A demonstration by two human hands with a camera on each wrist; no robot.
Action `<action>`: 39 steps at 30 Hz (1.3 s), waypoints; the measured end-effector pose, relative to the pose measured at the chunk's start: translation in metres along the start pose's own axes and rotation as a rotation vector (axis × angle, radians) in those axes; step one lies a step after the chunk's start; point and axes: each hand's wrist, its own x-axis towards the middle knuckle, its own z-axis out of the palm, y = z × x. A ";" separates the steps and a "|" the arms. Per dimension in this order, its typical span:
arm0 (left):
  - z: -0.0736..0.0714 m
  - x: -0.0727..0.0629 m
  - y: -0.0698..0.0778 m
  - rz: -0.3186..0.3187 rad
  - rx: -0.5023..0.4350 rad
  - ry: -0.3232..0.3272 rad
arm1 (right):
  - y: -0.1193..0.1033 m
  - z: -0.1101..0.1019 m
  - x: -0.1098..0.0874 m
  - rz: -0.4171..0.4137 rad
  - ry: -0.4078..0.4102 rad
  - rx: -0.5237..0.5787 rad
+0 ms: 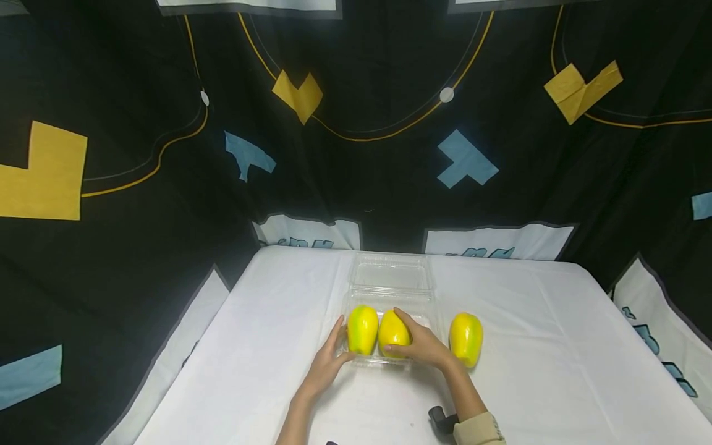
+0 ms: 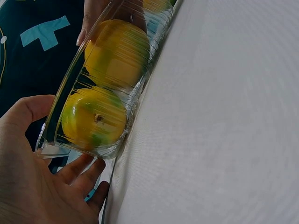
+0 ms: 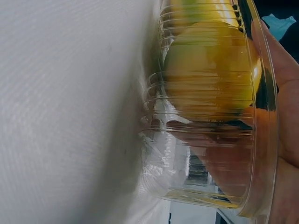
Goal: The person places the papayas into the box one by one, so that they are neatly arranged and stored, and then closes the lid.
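A clear hinged plastic container [image 1: 392, 303] lies on the table with its lid laid back. Two yellow-green mangoes sit in its tray: the left mango [image 1: 362, 330] and the middle mango [image 1: 393, 329]. My left hand [image 1: 328, 360] holds the tray's left end, thumb at the near rim and fingers round the outside, as the left wrist view shows with the container wall [image 2: 65, 107]. My right hand [image 1: 423, 343] grips the middle mango from the right, thumb on its near side and fingers over its top. Through the ribbed wall, the right wrist view shows this mango [image 3: 210, 70].
A third mango [image 1: 466, 339] lies on the white tablecloth [image 1: 534, 358], just right of my right forearm. A small black object [image 1: 442, 421] is by my right wrist. Black cloth [image 1: 378, 179] with yellow and blue patches hangs behind the table.
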 end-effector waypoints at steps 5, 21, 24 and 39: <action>0.001 0.003 -0.010 0.007 -0.002 0.004 | -0.001 0.000 0.000 -0.013 -0.008 -0.003; 0.004 0.013 -0.040 0.022 0.010 0.029 | -0.002 -0.002 -0.001 0.004 0.007 -0.018; 0.004 0.013 -0.039 0.021 0.011 0.024 | -0.002 -0.003 -0.001 0.005 0.022 -0.020; 0.005 0.014 -0.040 0.028 0.006 0.021 | -0.016 -0.029 -0.014 -0.046 0.143 -0.014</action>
